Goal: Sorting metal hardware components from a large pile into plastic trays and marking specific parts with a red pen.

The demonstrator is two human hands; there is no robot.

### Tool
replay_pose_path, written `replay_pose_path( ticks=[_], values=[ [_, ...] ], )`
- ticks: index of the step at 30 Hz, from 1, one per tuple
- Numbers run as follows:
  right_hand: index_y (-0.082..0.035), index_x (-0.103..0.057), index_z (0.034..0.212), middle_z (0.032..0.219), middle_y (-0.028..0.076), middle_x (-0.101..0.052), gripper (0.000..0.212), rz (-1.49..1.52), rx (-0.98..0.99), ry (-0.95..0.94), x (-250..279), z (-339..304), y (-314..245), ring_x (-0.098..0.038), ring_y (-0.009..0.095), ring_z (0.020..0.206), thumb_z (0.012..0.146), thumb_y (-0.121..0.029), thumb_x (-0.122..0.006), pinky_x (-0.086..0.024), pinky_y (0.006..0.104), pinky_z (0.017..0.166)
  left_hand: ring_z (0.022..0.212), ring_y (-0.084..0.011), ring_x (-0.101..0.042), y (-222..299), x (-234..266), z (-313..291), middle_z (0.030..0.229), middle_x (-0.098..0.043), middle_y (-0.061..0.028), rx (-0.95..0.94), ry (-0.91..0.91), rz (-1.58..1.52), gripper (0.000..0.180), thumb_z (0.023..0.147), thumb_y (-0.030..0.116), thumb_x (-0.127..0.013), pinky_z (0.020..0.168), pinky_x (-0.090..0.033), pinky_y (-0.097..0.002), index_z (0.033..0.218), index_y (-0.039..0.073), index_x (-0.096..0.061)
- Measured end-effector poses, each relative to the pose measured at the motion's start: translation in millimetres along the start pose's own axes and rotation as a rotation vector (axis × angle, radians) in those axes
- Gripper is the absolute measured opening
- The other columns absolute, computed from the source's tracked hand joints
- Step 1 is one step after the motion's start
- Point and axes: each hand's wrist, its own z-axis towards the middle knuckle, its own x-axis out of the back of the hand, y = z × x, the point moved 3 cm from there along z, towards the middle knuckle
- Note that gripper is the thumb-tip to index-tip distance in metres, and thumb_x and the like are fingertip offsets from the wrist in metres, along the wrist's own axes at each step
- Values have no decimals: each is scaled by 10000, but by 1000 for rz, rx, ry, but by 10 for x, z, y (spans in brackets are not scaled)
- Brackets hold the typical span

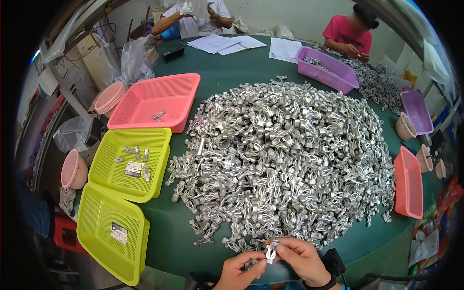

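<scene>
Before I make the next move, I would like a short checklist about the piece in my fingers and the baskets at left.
1. Right hand holds the looped, silver metal piece: ok.
2. Left hand also grips it: cannot tell; fingertips are at its side.
3. Nearest lime-green plastic basket has a rectangular paper label: ok.
4. Farther lime-green plastic basket without metal pieces: not ok; several silver pieces lie inside.
5. Coral-pink plastic basket has a label: not ok; none shows.
</scene>
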Motion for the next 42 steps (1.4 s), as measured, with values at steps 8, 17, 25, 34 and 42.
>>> replay_pose_path(
  ticks=[8,17,25,34,42],
  values=[
    [49,-479,981,809,85,-544,229,57,-16,39,-7,1,32,-528,121,687,797,-82,-440,-436,217,630,490,-55,-438,-49,26,-15,605,-504,-31,94,1,-98,136,781,60,-459,446,-343,-158,888,-9,-505],
    [37,-445,998,769,67,-526,241,145,-4,-3,7,29,23,-522,123,687,776,-53,-466,-433,226,634,493,-53,-433,-35,2,14,603,-495,-26,61,-13,-81,117,778,51,-461,455,-340,-155,872,-5,-503],
    [22,-403,998,790,94,-521,235,125,15,-5,-5,10,51,-526,147,715,776,-33,-456,-429,245,662,491,-54,-433,-27,38,13,609,-499,-25,41,62,-79,129,779,52,-461,454,-342,-157,879,-17,-507],
    [14,-402,946,837,117,-511,198,91,68,-24,-74,6,34,-530,158,760,758,17,-461,-432,269,684,497,-52,-430,-4,98,19,605,-499,-21,43,131,-67,138,792,77,-450,456,-333,-154,871,-20,-510],
    [11,-449,909,792,75,-514,163,-313,127,81,527,-264,-302,-517,118,736,765,-57,-486,-429,232,650,467,-63,-377,-68,215,26,576,-443,-12,-7,315,-95,109,791,86,-448,433,-320,-179,828,-4,-498]
  ],
)
